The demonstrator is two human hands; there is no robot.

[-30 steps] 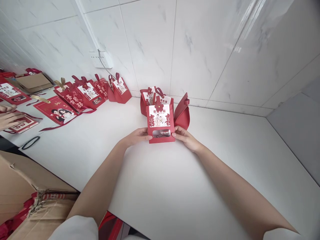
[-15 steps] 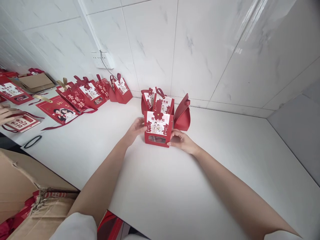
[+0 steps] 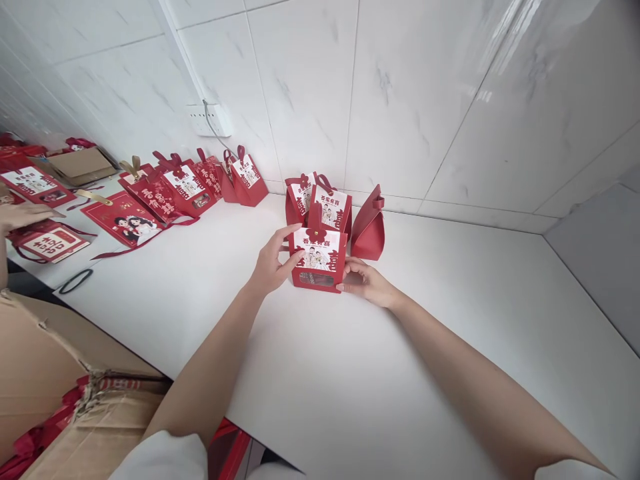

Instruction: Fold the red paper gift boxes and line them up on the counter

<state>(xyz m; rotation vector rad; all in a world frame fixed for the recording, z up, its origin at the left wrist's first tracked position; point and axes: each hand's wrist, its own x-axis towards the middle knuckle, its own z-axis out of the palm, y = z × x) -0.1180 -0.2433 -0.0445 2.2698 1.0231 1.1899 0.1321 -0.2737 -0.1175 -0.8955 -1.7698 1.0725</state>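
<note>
My left grip [image 3: 273,264] pinches a red gift box [image 3: 319,259] by its left side, my right grip [image 3: 367,284] by its lower right corner; it stands on the counter [image 3: 350,373], nearer the back edge. Squeezing hard might crease it; pushing backward could topple the two red boxes [image 3: 330,208] close behind.

Box [image 3: 321,260] on table [image 3: 350,373], before wall [image 3: 400,100]

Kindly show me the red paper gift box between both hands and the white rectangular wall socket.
Red paper gift box [image 3: 321,261], head view: white printed panel.
White rectangular wall socket [image 3: 217,120], head view: front plate.
</note>
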